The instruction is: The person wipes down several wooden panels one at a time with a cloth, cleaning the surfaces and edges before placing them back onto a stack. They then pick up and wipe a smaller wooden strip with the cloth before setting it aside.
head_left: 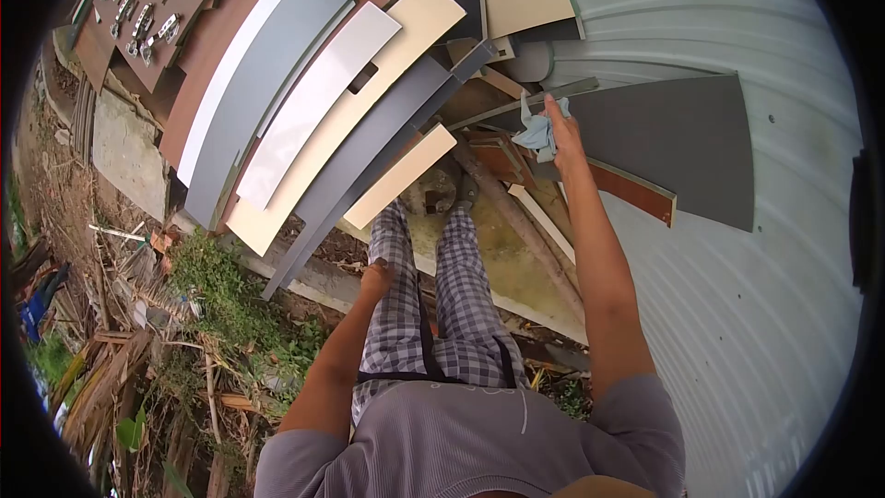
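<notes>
My right hand (564, 136) is closed around a crumpled pale blue cloth (535, 129), at the left part of a large dark grey panel (673, 143). The panel leans near the corrugated metal sheeting, and a strip with a reddish-brown face (631, 189) lies below it, close to my wrist. Down by my thigh, against the checked trousers (396, 314), is my left hand (376, 277); its fingers are mostly hidden from this angle. A short cream board (401, 177) is the nearest board to that hand.
Long boards in white, grey (286, 65), cream and dark grey (369, 157) lie overlapping at the upper left. Several metal hinges (140, 29) rest on a brown board behind them. Corrugated sheeting (784, 350) fills the right side. Green plants (221, 286) and debris cover the ground at left.
</notes>
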Tool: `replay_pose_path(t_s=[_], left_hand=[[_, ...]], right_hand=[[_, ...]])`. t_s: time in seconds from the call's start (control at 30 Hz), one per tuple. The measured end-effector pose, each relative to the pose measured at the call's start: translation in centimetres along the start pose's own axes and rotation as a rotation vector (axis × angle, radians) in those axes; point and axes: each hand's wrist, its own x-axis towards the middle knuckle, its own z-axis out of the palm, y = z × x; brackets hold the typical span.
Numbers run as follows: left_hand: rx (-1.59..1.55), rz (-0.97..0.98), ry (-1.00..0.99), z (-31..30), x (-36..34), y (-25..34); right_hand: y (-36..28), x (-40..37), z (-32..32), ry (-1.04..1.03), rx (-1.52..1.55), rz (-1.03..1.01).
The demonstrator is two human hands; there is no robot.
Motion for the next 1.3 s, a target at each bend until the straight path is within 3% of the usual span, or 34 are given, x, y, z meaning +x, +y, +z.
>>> replay_pose_path(t_s=[0.13, 0.23, 0.3, 0.33, 0.4, 0.43, 0.5, 0.7, 1.1, 1.17, 1.3], left_hand=[[-0.008, 0.184, 0.076, 1.1, 0.5, -0.6], [0.012, 0.189, 0.090, 0.2, 0.0, 0.8], [0.057, 0.227, 0.078, 1.9, 2.1, -1.2], [0.102, 0.303, 0.086, 3.2, 3.2, -2.8], [0.148, 0.372, 0.086, 3.7, 3.2, -3.5], [0.143, 0.310, 0.057, 2.8, 2.8, -2.7], [0.140, 0.239, 0.027, 0.8, 1.5, -0.7], [-0.035, 0.066, -0.028, -2.1, -0.6, 2.5], [-0.065, -0.002, -0.102, -1.1, 1.0, 1.6], [0.124, -0.066, -0.120, -0.4, 1.2, 1.4], [0.065, -0.089, -0.093, -0.7, 0.7, 2.3]], right_hand=[[-3.4, 5.5, -0.7, 0.050, -0.065, -0.098], [-7.5, 8.3, -0.3, 0.109, -0.047, -0.263], [-9.5, 9.4, 0.2, 0.326, -0.386, -0.462], [-10.1, 10.6, 0.1, 0.328, -0.390, -0.458], [-10.6, 13.0, -0.2, 0.389, -0.677, -0.581], [-11.2, 13.0, 0.2, 0.385, -0.678, -0.579], [-12.8, 13.2, 0.9, 0.426, -1.039, -0.518], [-15.2, 13.3, 2.2, 0.406, -1.286, -0.317], [-14.7, 17.0, 1.5, 0.346, -1.302, -0.342], [-14.9, 17.6, 1.3, 0.301, -1.327, -0.344], [-14.3, 18.3, 0.9, 0.298, -1.318, -0.354]])
